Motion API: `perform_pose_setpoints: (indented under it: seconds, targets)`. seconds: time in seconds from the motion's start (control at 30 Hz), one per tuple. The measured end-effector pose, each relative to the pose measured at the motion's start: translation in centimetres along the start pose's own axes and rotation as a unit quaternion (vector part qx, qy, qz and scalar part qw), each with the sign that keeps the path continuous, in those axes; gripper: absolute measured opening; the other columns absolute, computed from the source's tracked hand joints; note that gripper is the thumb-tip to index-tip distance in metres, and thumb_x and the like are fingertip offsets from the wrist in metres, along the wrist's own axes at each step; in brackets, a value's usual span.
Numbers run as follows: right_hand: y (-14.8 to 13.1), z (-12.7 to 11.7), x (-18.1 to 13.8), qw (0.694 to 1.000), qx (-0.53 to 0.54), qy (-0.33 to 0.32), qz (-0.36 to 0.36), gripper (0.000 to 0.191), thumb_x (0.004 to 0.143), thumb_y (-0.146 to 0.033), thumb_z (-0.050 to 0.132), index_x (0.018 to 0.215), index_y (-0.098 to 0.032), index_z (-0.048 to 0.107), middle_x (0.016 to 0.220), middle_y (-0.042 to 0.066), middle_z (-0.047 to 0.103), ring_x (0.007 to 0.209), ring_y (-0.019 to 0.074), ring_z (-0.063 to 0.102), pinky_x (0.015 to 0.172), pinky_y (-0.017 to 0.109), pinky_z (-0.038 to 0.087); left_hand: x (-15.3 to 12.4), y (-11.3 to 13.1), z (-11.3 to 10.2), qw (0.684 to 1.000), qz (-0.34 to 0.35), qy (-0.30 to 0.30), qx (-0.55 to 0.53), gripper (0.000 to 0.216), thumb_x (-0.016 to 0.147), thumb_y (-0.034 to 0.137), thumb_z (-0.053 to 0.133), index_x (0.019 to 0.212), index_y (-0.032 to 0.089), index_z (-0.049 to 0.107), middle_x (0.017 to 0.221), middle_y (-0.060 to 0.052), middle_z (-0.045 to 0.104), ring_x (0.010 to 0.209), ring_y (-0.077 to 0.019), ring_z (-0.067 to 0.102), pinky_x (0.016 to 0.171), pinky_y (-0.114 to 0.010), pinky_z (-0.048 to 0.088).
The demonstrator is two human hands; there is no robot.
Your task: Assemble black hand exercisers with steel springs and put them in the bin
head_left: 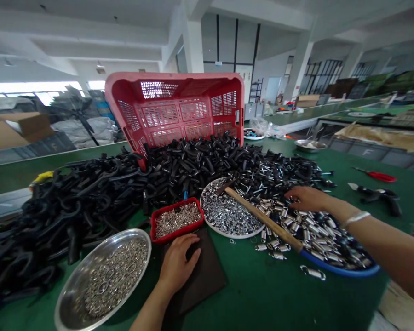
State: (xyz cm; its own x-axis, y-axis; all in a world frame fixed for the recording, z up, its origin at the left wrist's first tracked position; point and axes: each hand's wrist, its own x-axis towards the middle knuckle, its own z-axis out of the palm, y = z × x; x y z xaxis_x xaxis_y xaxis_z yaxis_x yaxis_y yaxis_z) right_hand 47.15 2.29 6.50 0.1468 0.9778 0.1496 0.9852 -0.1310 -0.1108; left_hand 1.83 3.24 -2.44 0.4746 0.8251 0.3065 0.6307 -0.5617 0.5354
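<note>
My left hand lies with its fingers outstretched on a dark flat pad, holding nothing. Its fingertips are just below a red tray of small metal pins. My right hand reaches over a heap of metal coil springs in a blue-rimmed tray. Its fingers curl at the heap's far edge; a silvery bit shows by the fingertips, too small to name. A hammer with a wooden handle rests across a white dish of small metal parts and the blue-rimmed tray.
A steel bowl of small rings stands at front left. Black plastic parts are heaped across the back, spilling from a tipped pink basket. Red-handled scissors and a black-handled tool lie at right on the green table.
</note>
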Motion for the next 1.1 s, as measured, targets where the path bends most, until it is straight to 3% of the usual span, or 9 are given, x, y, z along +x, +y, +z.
perform_pose_setpoints:
  seconds: [0.13, 0.27, 0.37, 0.43, 0.5, 0.6, 0.77, 0.97, 1.1]
  targets:
    - [-0.5, 0.6, -0.9, 0.995, -0.066, -0.077, -0.001, 0.037, 0.063, -0.028, 0.065, 0.098, -0.019, 0.067, 0.094, 0.012, 0.064, 0.086, 0.025, 0.06, 0.078, 0.036, 0.042, 0.0, 0.3, -0.1, 1.0, -0.001, -0.003, 0.016, 0.026, 0.08, 0.033, 0.048, 0.1, 0.023, 0.061, 0.109, -0.005, 0.06, 0.103, -0.0232, 0.053, 0.09, -0.04, 0.042]
    - [-0.8, -0.5, -1.6, 0.988, -0.091, -0.119, -0.035, 0.034, 0.068, -0.023, 0.059, 0.102, -0.021, 0.065, 0.107, 0.011, 0.06, 0.101, 0.0231, 0.054, 0.085, 0.032, 0.038, 0.0, 0.5, -0.2, 1.0, 0.001, -0.009, 0.02, 0.026, 0.08, 0.033, 0.048, 0.101, 0.023, 0.061, 0.109, -0.005, 0.06, 0.103, -0.023, 0.053, 0.09, -0.039, 0.042]
    - [-1.3, -0.6, -2.9, 0.981, -0.107, -0.156, -0.032, 0.03, 0.068, -0.021, 0.059, 0.097, -0.025, 0.066, 0.105, 0.009, 0.062, 0.096, 0.0238, 0.056, 0.079, 0.033, 0.04, 0.1, 0.5, -0.2, 1.0, 0.001, -0.008, 0.019, 0.026, 0.08, 0.033, 0.048, 0.1, 0.024, 0.061, 0.109, -0.005, 0.06, 0.102, -0.0229, 0.053, 0.09, -0.039, 0.042]
    - [-1.7, -0.1, -3.5, 0.98, -0.123, -0.158, -0.001, 0.03, 0.069, -0.018, 0.057, 0.097, -0.022, 0.065, 0.1, 0.014, 0.063, 0.089, 0.0278, 0.059, 0.071, 0.037, 0.041, 0.1, 0.4, -0.2, 1.0, 0.001, -0.003, 0.021, 0.026, 0.08, 0.032, 0.049, 0.1, 0.023, 0.061, 0.108, -0.005, 0.06, 0.102, -0.0225, 0.053, 0.09, -0.039, 0.042]
    - [-2.0, 0.3, -3.8, 0.98, -0.131, -0.145, 0.02, 0.028, 0.072, -0.016, 0.053, 0.097, -0.015, 0.064, 0.097, 0.019, 0.063, 0.086, 0.0308, 0.059, 0.067, 0.039, 0.042, 0.1, 0.4, -0.1, 1.0, 0.003, -0.001, 0.022, 0.025, 0.079, 0.03, 0.049, 0.1, 0.022, 0.061, 0.108, -0.005, 0.06, 0.101, -0.0217, 0.053, 0.09, -0.039, 0.042]
    - [-1.7, 0.0, -3.5, 0.986, -0.116, -0.115, 0.028, 0.023, 0.078, -0.022, 0.05, 0.097, -0.013, 0.06, 0.097, 0.017, 0.063, 0.086, 0.0273, 0.059, 0.069, 0.036, 0.042, -0.1, 0.4, -0.1, 1.0, 0.007, 0.0, 0.018, 0.024, 0.078, 0.027, 0.05, 0.1, 0.022, 0.06, 0.108, -0.005, 0.06, 0.101, -0.0211, 0.052, 0.09, -0.039, 0.042]
    - [-0.4, -1.2, -3.3, 0.995, 0.012, 0.026, 0.098, 0.029, 0.079, -0.037, 0.054, 0.1, -0.016, 0.053, 0.083, 0.007, 0.064, 0.072, 0.0173, 0.059, 0.066, 0.027, 0.042, 0.7, 2.0, -0.4, 1.0, 0.019, -0.004, 0.015, 0.025, 0.077, 0.023, 0.051, 0.101, 0.022, 0.059, 0.105, -0.004, 0.06, 0.099, -0.0196, 0.054, 0.088, -0.036, 0.043]
    - [-0.7, -0.7, -4.6, 0.964, 0.185, 0.106, 0.159, 0.023, 0.069, -0.034, 0.066, 0.082, -0.02, 0.054, 0.073, 0.005, 0.064, 0.06, 0.0147, 0.056, 0.06, 0.028, 0.04, 7.0, 6.0, 0.0, 0.996, 0.006, -0.051, 0.077, 0.027, 0.079, 0.029, 0.05, 0.104, 0.025, 0.059, 0.103, -0.002, 0.061, 0.092, -0.0182, 0.056, 0.081, -0.03, 0.045]
    - [-0.6, -0.6, -5.1, 0.964, 0.159, 0.107, 0.183, 0.03, 0.058, -0.035, 0.074, 0.075, -0.021, 0.053, 0.061, 0.002, 0.06, 0.055, 0.0137, 0.053, 0.057, 0.03, 0.038, 11.4, 7.2, 1.8, 0.986, -0.017, -0.083, 0.142, 0.028, 0.08, 0.032, 0.048, 0.105, 0.029, 0.059, 0.106, -0.001, 0.06, 0.091, -0.0199, 0.058, 0.077, -0.031, 0.046]
